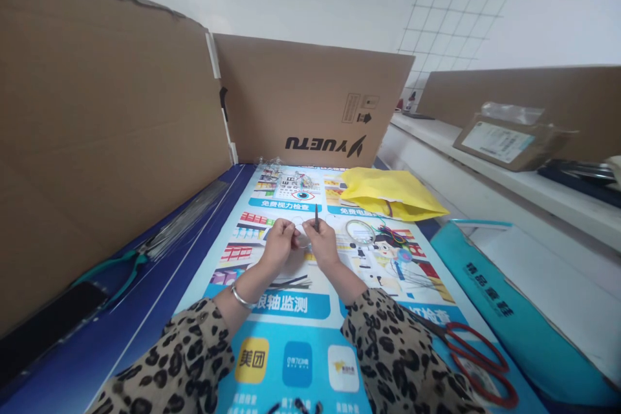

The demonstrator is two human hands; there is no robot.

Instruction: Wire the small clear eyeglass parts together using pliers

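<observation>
My left hand [281,239] pinches a thin pale wire [303,245] that curves in a small loop between both hands. My right hand [320,242] is closed on the other side of this wire. A slim dark pointed tool [317,215] also sticks up out of my right hand; its kind cannot be made out. Right of the hands lies a coil of pale wire [359,232]. Beside the coil are thin coloured cords [391,234]. Several dark thin strips [294,283] lie under my left wrist.
A printed poster covers the table [298,349]. Red-handled scissors [478,352] lie at right front, a yellow pouch [392,193] behind. Teal-handled pliers [123,272] and thin wires [187,220] lie left. Cardboard panels [310,100] stand at back and left; a teal box [509,310] is right.
</observation>
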